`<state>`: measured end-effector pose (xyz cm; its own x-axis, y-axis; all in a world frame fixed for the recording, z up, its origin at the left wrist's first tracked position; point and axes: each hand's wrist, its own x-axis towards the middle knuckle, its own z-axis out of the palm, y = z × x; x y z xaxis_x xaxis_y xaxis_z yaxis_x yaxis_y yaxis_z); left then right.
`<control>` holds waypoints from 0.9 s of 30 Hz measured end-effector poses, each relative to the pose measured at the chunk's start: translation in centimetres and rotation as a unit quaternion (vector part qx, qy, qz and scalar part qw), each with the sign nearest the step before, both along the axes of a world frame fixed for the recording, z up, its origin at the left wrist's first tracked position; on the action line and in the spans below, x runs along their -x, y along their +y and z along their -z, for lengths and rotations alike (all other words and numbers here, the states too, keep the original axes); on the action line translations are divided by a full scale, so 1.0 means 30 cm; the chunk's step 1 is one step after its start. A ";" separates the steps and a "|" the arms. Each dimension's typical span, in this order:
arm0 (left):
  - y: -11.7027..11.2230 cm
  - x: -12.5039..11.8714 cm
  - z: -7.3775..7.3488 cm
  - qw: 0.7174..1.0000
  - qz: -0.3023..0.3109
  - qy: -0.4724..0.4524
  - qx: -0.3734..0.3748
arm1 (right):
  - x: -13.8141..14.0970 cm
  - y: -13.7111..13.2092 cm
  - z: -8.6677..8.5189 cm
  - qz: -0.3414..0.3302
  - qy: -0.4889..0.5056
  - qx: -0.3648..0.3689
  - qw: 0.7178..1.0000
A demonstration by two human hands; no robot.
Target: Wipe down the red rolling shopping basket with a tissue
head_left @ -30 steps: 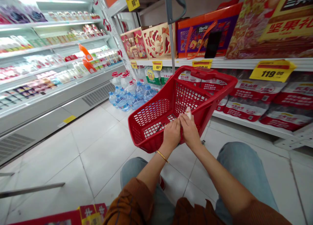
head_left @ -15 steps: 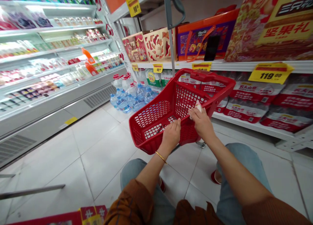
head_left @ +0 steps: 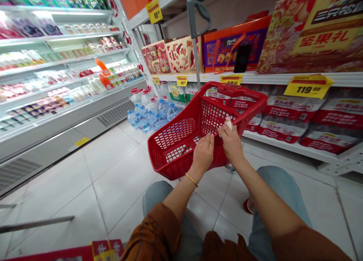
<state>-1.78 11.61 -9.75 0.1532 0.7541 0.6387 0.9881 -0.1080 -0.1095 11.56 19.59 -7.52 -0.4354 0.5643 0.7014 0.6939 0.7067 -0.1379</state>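
A red plastic shopping cart basket (head_left: 172,170) with perforated walls stands in front of my knees. My left hand (head_left: 203,152) rests on its near rim, fingers together and bent over the edge. Just to the right, my right hand (head_left: 230,142) is closed around a crumpled white wipe (head_left: 229,123) with a pinkish tip, held against the near side of the basket by the handle end. Both hands almost touch. Part of the wipe is hidden under my fingers. A small dark item, too unclear to name, shows at the basket's bottom.
Blue-tinted water bottles (head_left: 153,115) stand on the floor beyond the basket. Shelves on the right hold gift boxes (head_left: 306,34) above red-wrapped bottle packs (head_left: 292,106). A refrigerated display (head_left: 62,121) runs along the left. A grey hook-shaped handle (head_left: 198,17) stands upright before the shelf.
My left hand has slid right along the rim, closer to my right hand. My right hand stays near the same spot with the wipe. The view has shifted slightly.
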 end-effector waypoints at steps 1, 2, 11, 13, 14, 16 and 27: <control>0.009 -0.008 0.000 1.000 0.011 0.003 0.000 | 0.004 -0.007 -0.001 0.006 0.000 0.007 1.000; 0.017 -0.015 0.001 1.000 0.018 0.002 0.001 | 0.008 -0.016 -0.003 0.011 0.000 0.014 1.000; 0.032 -0.053 -0.016 0.999 0.017 -0.041 -0.022 | 0.052 -0.096 -0.009 0.010 0.024 0.018 0.999; 0.025 -0.053 -0.014 0.999 0.008 -0.040 -0.022 | 0.056 -0.101 -0.003 0.003 0.030 0.019 0.999; 0.021 -0.051 -0.012 0.999 0.008 -0.039 -0.023 | 0.056 -0.103 0.001 -0.002 0.031 0.018 0.999; 0.015 -0.043 -0.004 0.999 0.014 -0.033 -0.024 | 0.051 -0.104 0.007 -0.008 0.030 0.016 0.999; 0.017 -0.016 0.017 0.999 0.032 -0.004 -0.015 | -0.049 -0.047 -0.020 -0.080 -0.037 -0.027 0.996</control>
<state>-1.31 12.12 -10.25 0.1953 0.7227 0.6630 0.9801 -0.1680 -0.1056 13.02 18.18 -6.90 -0.5680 0.4451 0.6923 0.5782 0.8144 -0.0493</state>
